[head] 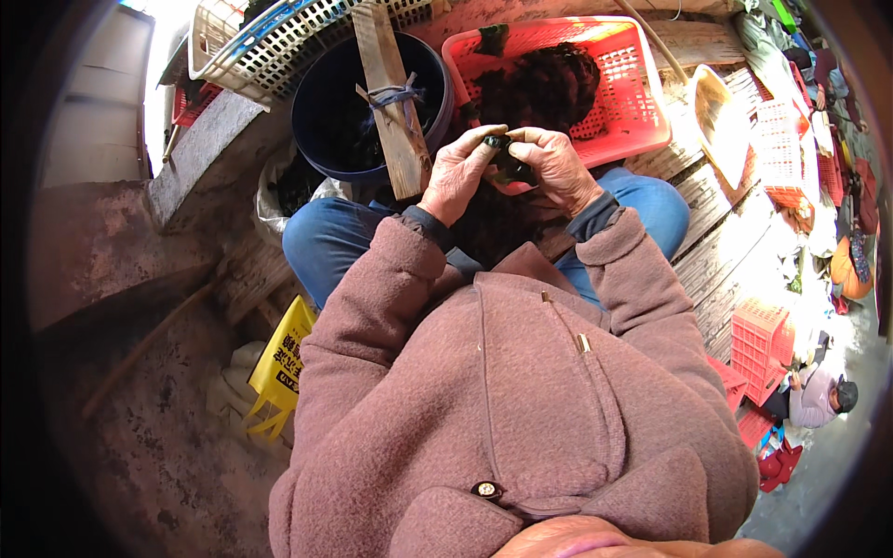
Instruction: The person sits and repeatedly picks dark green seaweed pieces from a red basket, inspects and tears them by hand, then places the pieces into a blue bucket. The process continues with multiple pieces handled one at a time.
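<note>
My left hand (460, 171) and my right hand (554, 166) meet above my lap, thumbs and fingers pinching a small, dark, wet-looking piece (513, 166) that resembles seaweed. Just beyond them, a red perforated plastic basket (631, 115) holds a heap of dark, leafy material (541, 84). More dark material lies below my hands, between my knees. To the left stands a dark blue round tub (314, 150) with dark contents. Across it lies a wooden board (401, 150) with a stick tied on by blue cord (394, 95).
A white perforated basket (279, 56) is behind the tub; a white sack (268, 202) sits beside my left knee. Farther right are a shallow pale container (722, 125), stacked red crates (760, 342) and a person in a dark cap (813, 401). A yellow bag (282, 356) lies left.
</note>
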`<state>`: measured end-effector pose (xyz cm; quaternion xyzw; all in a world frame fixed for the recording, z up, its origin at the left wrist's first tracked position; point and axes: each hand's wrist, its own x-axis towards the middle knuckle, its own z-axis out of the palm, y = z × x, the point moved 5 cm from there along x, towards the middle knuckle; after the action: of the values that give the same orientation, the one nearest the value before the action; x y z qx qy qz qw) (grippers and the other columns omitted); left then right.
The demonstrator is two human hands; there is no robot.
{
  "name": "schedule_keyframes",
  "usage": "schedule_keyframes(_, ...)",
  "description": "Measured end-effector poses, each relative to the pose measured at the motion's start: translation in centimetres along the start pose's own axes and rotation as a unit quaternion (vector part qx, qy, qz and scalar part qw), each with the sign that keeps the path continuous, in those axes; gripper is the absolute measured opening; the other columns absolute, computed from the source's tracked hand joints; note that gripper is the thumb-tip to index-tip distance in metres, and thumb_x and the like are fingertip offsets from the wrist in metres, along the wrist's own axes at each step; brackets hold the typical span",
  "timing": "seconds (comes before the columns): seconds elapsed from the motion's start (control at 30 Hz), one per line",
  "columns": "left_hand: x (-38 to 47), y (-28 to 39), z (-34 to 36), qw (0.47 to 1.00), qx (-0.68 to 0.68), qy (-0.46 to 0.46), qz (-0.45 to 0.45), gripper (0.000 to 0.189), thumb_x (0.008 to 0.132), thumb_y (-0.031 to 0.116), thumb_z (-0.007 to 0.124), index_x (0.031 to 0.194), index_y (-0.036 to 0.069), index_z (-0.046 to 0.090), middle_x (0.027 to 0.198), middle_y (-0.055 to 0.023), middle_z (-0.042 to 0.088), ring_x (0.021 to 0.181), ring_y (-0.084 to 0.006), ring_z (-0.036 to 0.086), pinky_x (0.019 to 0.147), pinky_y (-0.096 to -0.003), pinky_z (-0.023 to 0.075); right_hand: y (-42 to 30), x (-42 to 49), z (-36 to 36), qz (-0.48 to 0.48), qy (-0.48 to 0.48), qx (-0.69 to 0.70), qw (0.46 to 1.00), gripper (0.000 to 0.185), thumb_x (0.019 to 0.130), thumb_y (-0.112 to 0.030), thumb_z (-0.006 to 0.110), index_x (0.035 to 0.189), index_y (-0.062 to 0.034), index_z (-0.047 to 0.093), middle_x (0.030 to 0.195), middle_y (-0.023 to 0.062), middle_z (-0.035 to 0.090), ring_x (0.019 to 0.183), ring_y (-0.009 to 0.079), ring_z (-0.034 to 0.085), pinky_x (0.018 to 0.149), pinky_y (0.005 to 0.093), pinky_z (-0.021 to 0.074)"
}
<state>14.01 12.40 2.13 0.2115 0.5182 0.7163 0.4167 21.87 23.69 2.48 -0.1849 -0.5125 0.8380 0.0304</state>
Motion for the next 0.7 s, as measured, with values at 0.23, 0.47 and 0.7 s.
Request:
schedule_keyframes(0.23,0.6,0.3,-2.9,0.988,-0.129,0.082,-0.011,0.024,0.095,0.019,0.049,0.114,0.007,0.058,0.105,-0.0064,0.063,0.09,-0.0147,0.061,0.067,-0.0242,0.0511,-0.4,-0.3,-2.1,-0.003,0.128,-0.039,0.991,0.016,0.087,-0.021,0.06,0.08,-0.0069,0.06,0.072,-0.0028,0.056,0.057,0.0038,0.052,0.047,0.0198,0.0426)
schedule_keyframes(0.47,-0.1,-0.4,-7.0,0.963,-0.25,0.047,-0.088,0.024,0.093,0.012,0.05,0.113,0.001,0.055,0.104,-0.0114,0.063,0.088,-0.0211,0.063,0.071,-0.0295,0.0521,-0.2,-0.1,-2.6,0.064,0.024,-0.098,0.993,0.012,0.087,-0.015,0.061,0.089,-0.0031,0.061,0.073,-0.0011,0.059,0.066,0.0082,0.06,0.062,0.0223,0.0513)
schedule_keyframes(0.7,-2.5,-1.3,-8.7,0.95,-0.269,0.115,-0.114,0.022,0.093,0.01,0.048,0.112,0.001,0.055,0.104,-0.0123,0.063,0.087,-0.0218,0.063,0.071,-0.0307,0.0525,0.7,1.5,-1.7,-0.009,0.002,-0.113,0.994,0.012,0.088,-0.014,0.059,0.089,-0.0024,0.062,0.069,-0.0027,0.056,0.063,0.006,0.051,0.06,0.0209,0.0439)
